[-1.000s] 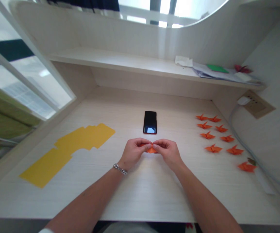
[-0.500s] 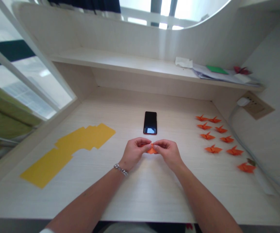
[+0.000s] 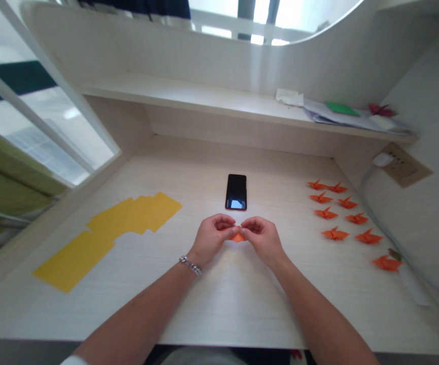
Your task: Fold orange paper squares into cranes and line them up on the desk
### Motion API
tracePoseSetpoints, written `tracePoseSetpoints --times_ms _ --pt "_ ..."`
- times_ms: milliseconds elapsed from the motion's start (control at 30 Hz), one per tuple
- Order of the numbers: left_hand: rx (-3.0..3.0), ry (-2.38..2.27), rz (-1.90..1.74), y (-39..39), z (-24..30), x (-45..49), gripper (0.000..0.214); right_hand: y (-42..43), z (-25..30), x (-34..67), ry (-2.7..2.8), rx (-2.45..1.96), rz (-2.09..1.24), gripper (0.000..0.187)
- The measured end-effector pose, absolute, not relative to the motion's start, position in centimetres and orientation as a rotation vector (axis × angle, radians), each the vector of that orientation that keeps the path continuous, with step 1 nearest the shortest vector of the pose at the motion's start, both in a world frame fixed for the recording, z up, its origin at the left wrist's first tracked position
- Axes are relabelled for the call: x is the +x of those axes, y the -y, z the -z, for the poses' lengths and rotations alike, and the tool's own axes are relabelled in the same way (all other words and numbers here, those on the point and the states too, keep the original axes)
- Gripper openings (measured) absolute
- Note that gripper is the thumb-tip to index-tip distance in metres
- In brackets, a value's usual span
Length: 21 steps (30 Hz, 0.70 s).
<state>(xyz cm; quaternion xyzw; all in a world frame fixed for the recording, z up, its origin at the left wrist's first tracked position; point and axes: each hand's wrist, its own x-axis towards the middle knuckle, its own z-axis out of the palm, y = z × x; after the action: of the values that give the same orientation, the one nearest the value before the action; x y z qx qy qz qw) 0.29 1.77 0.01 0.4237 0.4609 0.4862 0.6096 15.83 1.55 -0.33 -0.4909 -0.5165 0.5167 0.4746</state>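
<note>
A small orange folded paper piece (image 3: 238, 236) is pinched between both hands just above the pale wooden desk (image 3: 219, 299). My left hand (image 3: 210, 237), with a metal bracelet at the wrist, grips its left side with curled fingers. My right hand (image 3: 262, 238) pinches its right side the same way. Most of the paper is hidden by my fingers. A black phone (image 3: 236, 191) lies just beyond my hands.
Several finished orange origami figures (image 3: 335, 233) sit in two rows at the right, one more (image 3: 385, 262) nearer the edge. Overlapping yellow paper sheets (image 3: 108, 230) lie at the left. A shelf (image 3: 211, 101) above holds papers (image 3: 341, 114). A wall socket with a cable (image 3: 384, 161) is on the right.
My hands stay in the same spot on the orange paper; the fingers shift only slightly. The view drifts a little.
</note>
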Motion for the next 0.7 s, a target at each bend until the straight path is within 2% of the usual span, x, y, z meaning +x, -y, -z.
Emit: tracePoseSetpoints --times_ms 167,333,567,700 --pt "0.94 -1.033 -1.08 -1.84 -0.35 0.12 0.036 -1.72 0.16 16.13 1.198 -1.183 -1.273 0.021" --pt "1.061 -1.131 -1.143 -1.82 -0.25 0.1 0.032 -1.74 0.34 16.01 1.192 -1.156 -1.362 0.025" --pt "1.132 -1.115 -1.154 -1.66 -0.13 0.36 0.026 -1.68 0.2 15.81 1.162 -1.157 -1.288 0.026" --pt "1.082 -1.103 -1.158 -1.9 -0.06 0.16 0.028 -1.75 0.05 16.05 1.099 -1.147 -1.389 0.031"
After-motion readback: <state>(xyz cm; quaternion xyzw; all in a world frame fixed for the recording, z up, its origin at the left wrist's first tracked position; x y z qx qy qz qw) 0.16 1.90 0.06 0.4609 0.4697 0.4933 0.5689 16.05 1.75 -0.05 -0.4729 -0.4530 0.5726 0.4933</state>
